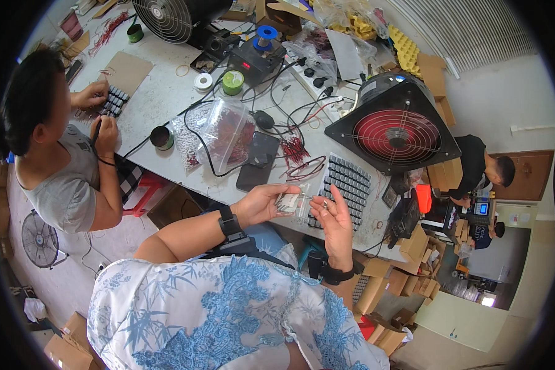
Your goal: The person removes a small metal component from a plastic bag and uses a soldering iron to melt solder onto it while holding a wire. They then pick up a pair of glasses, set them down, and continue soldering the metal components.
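My left hand holds a small clear plastic bag, pinched between thumb and fingers; small thin pieces seem to lie inside. Beside the bag is my right hand, palm turned up. Its thumb and a finger come together on something tiny that I cannot make out, while other fingers point up. Just beyond that hand lies a panel of small grey blocks in rows on the table. A pair of glasses and a dark phone rest past my left hand.
A large square fan with a red interior stands at the right. Bags of small parts, a soldering station and trailing cables cover the middle table. A co-worker handles a block panel at left; cardboard boxes stand at right.
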Tool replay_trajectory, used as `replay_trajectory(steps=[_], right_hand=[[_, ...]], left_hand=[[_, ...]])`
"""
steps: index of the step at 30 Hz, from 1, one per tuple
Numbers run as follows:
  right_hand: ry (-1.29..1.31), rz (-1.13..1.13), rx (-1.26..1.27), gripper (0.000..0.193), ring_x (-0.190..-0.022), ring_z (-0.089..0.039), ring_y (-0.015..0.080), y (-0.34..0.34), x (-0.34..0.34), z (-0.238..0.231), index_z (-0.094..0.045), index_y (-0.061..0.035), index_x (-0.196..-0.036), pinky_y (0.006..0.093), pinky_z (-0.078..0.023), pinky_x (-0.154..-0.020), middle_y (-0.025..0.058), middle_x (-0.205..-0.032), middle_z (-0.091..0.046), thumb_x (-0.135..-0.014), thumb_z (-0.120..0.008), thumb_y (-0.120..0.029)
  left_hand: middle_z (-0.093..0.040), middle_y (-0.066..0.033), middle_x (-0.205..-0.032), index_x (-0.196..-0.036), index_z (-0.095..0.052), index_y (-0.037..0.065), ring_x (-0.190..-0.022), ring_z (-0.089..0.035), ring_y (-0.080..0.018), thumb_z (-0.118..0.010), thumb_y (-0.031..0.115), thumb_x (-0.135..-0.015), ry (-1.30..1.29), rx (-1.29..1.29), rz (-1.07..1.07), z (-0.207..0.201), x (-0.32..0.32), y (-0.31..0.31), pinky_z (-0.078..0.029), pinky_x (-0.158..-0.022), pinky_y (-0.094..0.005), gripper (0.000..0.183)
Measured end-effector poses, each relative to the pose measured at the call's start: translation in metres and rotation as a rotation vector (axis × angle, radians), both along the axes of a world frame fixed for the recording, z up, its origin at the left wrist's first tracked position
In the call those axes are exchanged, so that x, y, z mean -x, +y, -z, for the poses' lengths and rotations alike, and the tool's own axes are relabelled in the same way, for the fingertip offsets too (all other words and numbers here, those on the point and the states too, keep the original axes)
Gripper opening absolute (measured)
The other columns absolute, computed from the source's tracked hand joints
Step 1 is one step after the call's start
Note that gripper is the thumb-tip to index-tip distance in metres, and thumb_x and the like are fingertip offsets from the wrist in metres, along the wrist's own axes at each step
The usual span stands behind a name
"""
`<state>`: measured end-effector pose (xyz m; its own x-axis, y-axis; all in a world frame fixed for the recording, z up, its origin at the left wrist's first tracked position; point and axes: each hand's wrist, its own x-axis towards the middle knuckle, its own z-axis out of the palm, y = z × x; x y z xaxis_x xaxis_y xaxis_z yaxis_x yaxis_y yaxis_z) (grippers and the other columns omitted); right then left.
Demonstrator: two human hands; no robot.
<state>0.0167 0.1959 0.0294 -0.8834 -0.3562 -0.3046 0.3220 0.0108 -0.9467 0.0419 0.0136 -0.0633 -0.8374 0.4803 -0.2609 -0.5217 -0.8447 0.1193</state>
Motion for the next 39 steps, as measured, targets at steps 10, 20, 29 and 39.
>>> replay_trajectory(steps=[10,20,29,39], right_hand=[[0.108,0.031,-0.171,0.058,-0.098,-0.057,0.0177,-0.007,-0.001,-0.006,-0.025,-0.0044,-0.137,0.0273,-0.044,-0.085,0.0157,-0.112,-0.056,-0.084,-0.047,0.007],[0.168,0.054,-0.334,0.063,-0.096,-0.059,0.0169,-0.013,-0.002,-0.009,-0.025,-0.0088,-0.138,0.0242,-0.045,-0.081,0.017,-0.114,-0.055,-0.081,-0.045,0.01],[0.074,0.04,-0.257,0.066,-0.095,-0.059,0.0181,-0.011,0.001,-0.009,-0.019,-0.0091,-0.14,0.0253,-0.047,-0.077,0.0169,-0.115,-0.054,-0.083,-0.046,0.008],[0.26,0.026,-0.332,0.057,-0.098,-0.058,0.019,-0.015,-0.011,-0.01,-0.024,-0.0048,-0.137,0.0264,-0.046,-0.081,0.0159,-0.111,-0.057,-0.085,-0.046,0.005]], left_hand=[[-0.059,-0.009,-0.106,-0.11,-0.054,0.001,-0.096,-0.06,-0.0208,-0.041,0.021,-0.093,-0.016,0.011,0.001,0.002,0.002,-0.001,-0.049,-0.083,-0.0336,0.029],[-0.059,-0.0085,-0.106,-0.11,-0.054,0.001,-0.098,-0.06,-0.0218,-0.041,0.021,-0.093,-0.031,0.021,0.011,0.001,0.003,-0.001,-0.05,-0.082,-0.0332,0.029],[-0.06,-0.0072,-0.105,-0.109,-0.055,0.002,-0.092,-0.061,-0.0184,-0.041,0.021,-0.093,-0.015,-0.004,0.007,0.003,0.004,-0.001,-0.051,-0.08,-0.0322,0.029],[-0.06,-0.0077,-0.104,-0.109,-0.055,0.001,-0.093,-0.06,-0.019,-0.042,0.022,-0.093,-0.049,0.003,0.003,0.001,0.002,0.003,-0.05,-0.08,-0.0329,0.029]])
